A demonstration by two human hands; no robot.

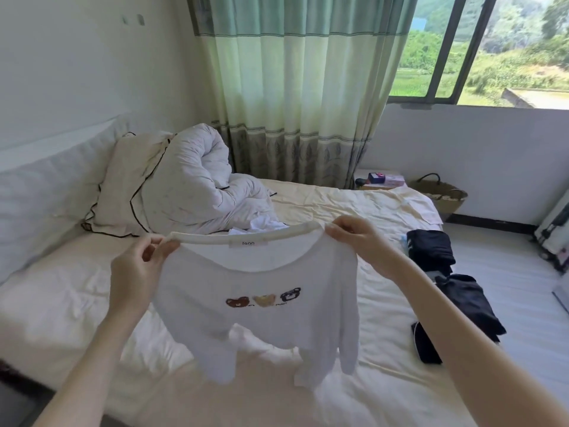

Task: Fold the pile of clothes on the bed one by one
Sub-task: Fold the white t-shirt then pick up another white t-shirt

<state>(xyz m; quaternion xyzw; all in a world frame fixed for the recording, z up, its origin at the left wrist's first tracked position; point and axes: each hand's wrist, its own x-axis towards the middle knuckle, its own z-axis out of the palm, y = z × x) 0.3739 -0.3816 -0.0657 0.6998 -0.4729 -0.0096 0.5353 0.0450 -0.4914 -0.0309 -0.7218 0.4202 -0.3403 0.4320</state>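
A bunched duvet (197, 186) lies against the pillow (129, 183); a woven basket (440, 192) sits by the wall.

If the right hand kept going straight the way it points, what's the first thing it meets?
The right hand points left along the shirt collar, so it would probably meet the left hand first; depth is unclear.

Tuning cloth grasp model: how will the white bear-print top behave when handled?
Probably floppy: the white bear-print top hangs limp below the left hand and right hand, sleeves dangling. Likely light: fingers merely pinch its shoulders. Its hem looks crumpled, so it probably creases easily.
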